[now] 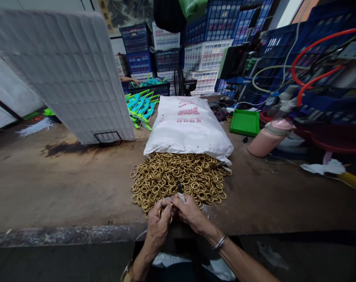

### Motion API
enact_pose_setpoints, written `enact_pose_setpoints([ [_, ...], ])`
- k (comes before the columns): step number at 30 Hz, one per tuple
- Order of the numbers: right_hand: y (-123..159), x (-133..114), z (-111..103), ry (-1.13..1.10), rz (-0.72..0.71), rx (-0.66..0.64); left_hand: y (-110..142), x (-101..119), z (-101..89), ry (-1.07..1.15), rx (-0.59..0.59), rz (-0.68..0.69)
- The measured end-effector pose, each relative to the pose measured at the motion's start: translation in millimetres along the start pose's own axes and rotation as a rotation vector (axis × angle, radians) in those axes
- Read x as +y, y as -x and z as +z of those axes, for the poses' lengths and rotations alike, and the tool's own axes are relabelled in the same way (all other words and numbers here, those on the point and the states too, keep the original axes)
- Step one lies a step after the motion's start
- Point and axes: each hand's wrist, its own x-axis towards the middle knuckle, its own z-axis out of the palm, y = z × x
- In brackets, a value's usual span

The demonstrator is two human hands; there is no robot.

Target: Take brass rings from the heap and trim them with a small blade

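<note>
A heap of brass-coloured rings spills from the open end of a white sack lying on the worn brown table. At the table's near edge my left hand is closed, pinching a brass ring between its fingers. My right hand is closed round a small dark-tipped tool with a white handle, its tip pointing up over the heap. Both hands meet just in front of the rings, touching each other.
A large grey grid panel leans at the left. Cyan and green plastic parts lie behind the sack. A green tray, a pink flask, red hoses and stacked blue and white crates fill the right and back.
</note>
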Motion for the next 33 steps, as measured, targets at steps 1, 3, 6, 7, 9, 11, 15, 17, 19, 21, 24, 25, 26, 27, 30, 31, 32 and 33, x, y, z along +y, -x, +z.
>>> enact_pose_setpoints([
  [1,-1.0,1.1,-0.2,0.034,-0.03,0.011,-0.1,0.5,0.5,0.004,0.009,-0.003],
  [3,-2.7,2.0,-0.6,0.086,-0.088,0.036,-0.2,0.5,1.3,0.009,0.015,-0.017],
  [6,-4.0,0.9,-0.8,0.154,-0.156,0.061,-0.8,-0.6,1.9,-0.011,0.005,-0.027],
  [7,-4.0,0.2,-0.8,0.173,-0.168,0.066,-1.1,-0.6,2.1,-0.025,-0.002,-0.021],
  [9,-2.8,-1.9,-0.7,0.203,-0.177,0.072,-1.2,0.8,2.5,-0.044,-0.017,-0.005],
  [11,-0.2,-4.7,-0.2,0.223,-0.181,0.078,-0.5,3.6,2.5,-0.041,-0.029,-0.012],
  [15,6.3,-9.8,3.2,0.227,-0.18,0.05,4.4,9.0,-1.5,-0.005,-0.059,-0.078],
  [17,7.7,-9.7,5.8,0.224,-0.195,0.028,8.0,10.2,-5.0,0.014,-0.091,-0.113],
  [19,7.3,-7.7,8.1,0.219,-0.22,0.014,11.6,11.0,-7.7,0.046,-0.113,-0.136],
  [21,6.2,-5.4,9.8,0.214,-0.244,0.005,14.9,12.2,-9.0,0.092,-0.117,-0.139],
  [24,7.3,-4.0,10.2,0.258,-0.274,0.039,17.6,14.0,-9.7,0.142,-0.112,-0.123],
  [25,8.7,-4.1,9.9,0.302,-0.283,0.069,17.9,14.4,-10.2,0.145,-0.106,-0.122],
  [26,10.7,-4.1,9.5,0.356,-0.293,0.098,17.8,14.6,-10.8,0.145,-0.099,-0.124],
  [27,12.9,-3.9,9.0,0.42,-0.307,0.119,17.5,14.6,-11.6,0.144,-0.095,-0.127],
  [30,18.9,-0.6,7.9,0.605,-0.392,0.098,16.3,14.4,-13.4,0.139,-0.082,-0.122],
  [31,20.1,1.3,7.7,0.652,-0.421,0.083,16.1,14.6,-13.4,0.134,-0.077,-0.115],
  [32,20.8,3.4,7.5,0.694,-0.451,0.064,16.1,14.9,-13.0,0.127,-0.072,-0.105],
  [33,21.1,5.7,7.4,0.728,-0.481,0.042,16.2,15.4,-12.4,0.118,-0.068,-0.093],
])
